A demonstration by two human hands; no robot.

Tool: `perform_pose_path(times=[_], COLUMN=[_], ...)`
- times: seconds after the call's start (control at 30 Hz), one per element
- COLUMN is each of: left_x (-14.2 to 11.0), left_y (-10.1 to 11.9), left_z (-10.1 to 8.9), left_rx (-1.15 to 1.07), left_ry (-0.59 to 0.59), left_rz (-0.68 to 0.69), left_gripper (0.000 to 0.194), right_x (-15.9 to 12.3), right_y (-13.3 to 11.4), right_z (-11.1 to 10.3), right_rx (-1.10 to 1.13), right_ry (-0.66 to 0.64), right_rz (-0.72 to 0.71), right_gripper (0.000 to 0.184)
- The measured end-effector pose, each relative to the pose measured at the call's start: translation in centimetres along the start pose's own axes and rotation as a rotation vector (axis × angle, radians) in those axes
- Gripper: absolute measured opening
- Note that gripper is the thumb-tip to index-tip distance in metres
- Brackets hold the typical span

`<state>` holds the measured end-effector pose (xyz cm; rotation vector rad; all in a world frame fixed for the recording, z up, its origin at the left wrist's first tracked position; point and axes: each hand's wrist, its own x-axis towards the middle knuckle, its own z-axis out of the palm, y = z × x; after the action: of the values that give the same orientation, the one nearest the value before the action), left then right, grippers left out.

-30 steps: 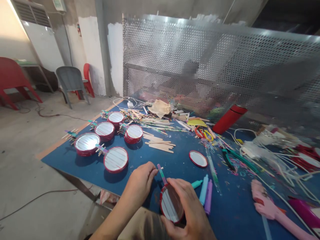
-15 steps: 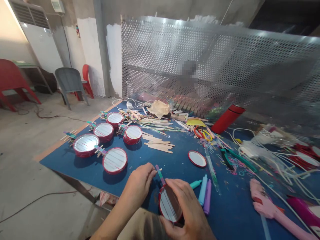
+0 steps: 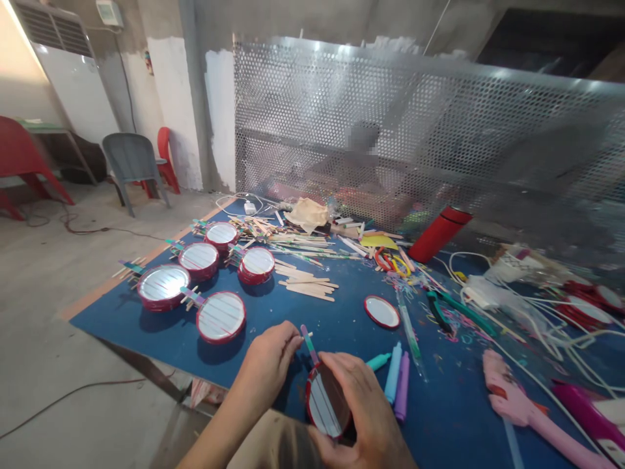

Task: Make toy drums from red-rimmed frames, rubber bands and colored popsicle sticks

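A small toy banjo [image 3: 325, 400] with a round red-rimmed body, a pale striped face and strings is in my right hand [image 3: 364, 410]. My fingers wrap round its right and lower rim, and the hand's shadow covers part of the face. Its purple and teal stick neck [image 3: 309, 345] points away from me. My left hand [image 3: 273, 352] pinches at the neck's left side, where a thin wooden peg [image 3: 311, 334] crosses it; the pinched end is hidden by the fingers. Several like banjos, such as one nearby [image 3: 221, 317], lie at the left.
Loose craft sticks [image 3: 310, 286] and a red-rimmed disc [image 3: 381, 311] lie beyond my hands. Markers [image 3: 401, 385], pliers [image 3: 442, 312] and a pink glue gun [image 3: 517, 397] are at the right. A red bottle [image 3: 439, 234] leans by the perforated metal panel [image 3: 312, 117].
The view has shifted slightly. Both hands keep nearly the same place on the banjo, the left one still pinching beside the neck.
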<state>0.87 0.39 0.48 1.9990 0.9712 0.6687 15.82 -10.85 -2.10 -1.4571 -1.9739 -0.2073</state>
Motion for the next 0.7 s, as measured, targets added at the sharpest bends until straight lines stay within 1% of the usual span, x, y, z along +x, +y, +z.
perform_pose_path(times=[0.13, 0.37, 0.7], left_x=[0.0, -0.03, -0.08], left_y=[-0.01, -0.33, -0.26], left_z=[0.04, 0.17, 0.12], left_rx=[0.008, 0.02, 0.02], left_ry=[-0.008, 0.021, 0.011], left_rz=[-0.004, 0.018, 0.011], left_gripper=[0.024, 0.025, 0.025], right_x=[-0.01, -0.18, -0.12], right_y=[0.09, 0.11, 0.0], right_z=[0.03, 0.03, -0.06], right_rx=[0.004, 0.019, 0.031], right_ry=[-0.007, -0.012, -0.005], right_rz=[0.008, 0.024, 0.017], right_gripper=[0.07, 0.072, 0.07])
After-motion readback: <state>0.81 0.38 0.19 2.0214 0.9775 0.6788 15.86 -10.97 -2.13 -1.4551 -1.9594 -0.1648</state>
